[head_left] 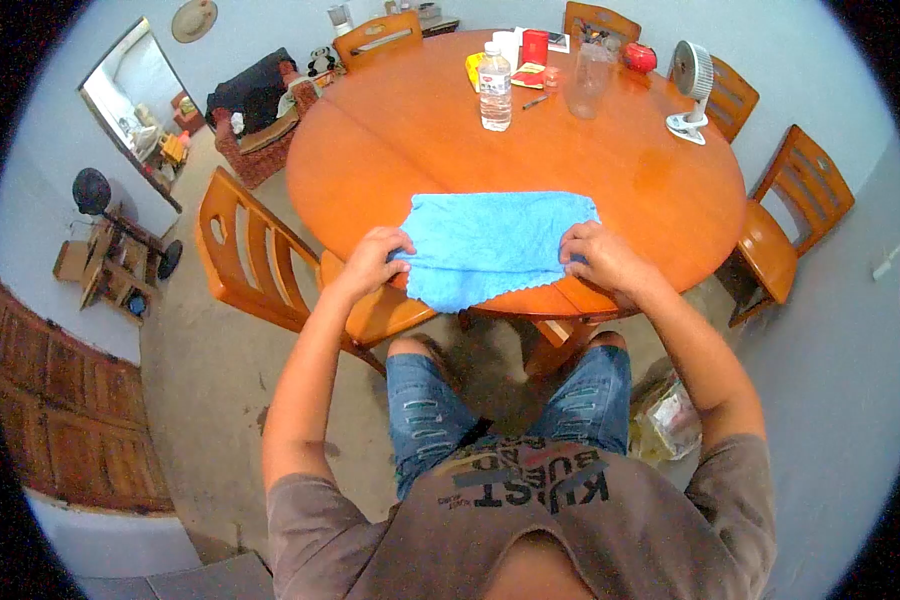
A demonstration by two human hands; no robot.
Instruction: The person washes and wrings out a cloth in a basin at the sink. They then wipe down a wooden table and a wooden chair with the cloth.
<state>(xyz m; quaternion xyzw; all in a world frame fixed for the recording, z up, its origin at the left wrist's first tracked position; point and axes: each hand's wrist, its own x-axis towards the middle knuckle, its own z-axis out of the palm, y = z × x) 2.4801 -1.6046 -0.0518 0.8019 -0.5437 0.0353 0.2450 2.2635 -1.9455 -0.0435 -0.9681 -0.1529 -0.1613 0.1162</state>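
Observation:
A light blue cloth (500, 235) lies at the near edge of the round wooden table (360, 150), with a fold running across it and its scalloped lower edge hanging towards me. My left hand (378, 258) pinches the cloth at its left side. At the opposite side, my right hand (595, 255) grips the cloth between thumb and fingers. Both hands rest close to the table's front edge, and the fabric between them is slightly wrinkled.
On the table stand a water bottle (495, 88), a clear pitcher (588, 85), red packets (532, 62) and a small white fan (690, 90). A wooden chair (260, 255) is close on my left; another chair (795, 215) is on the right.

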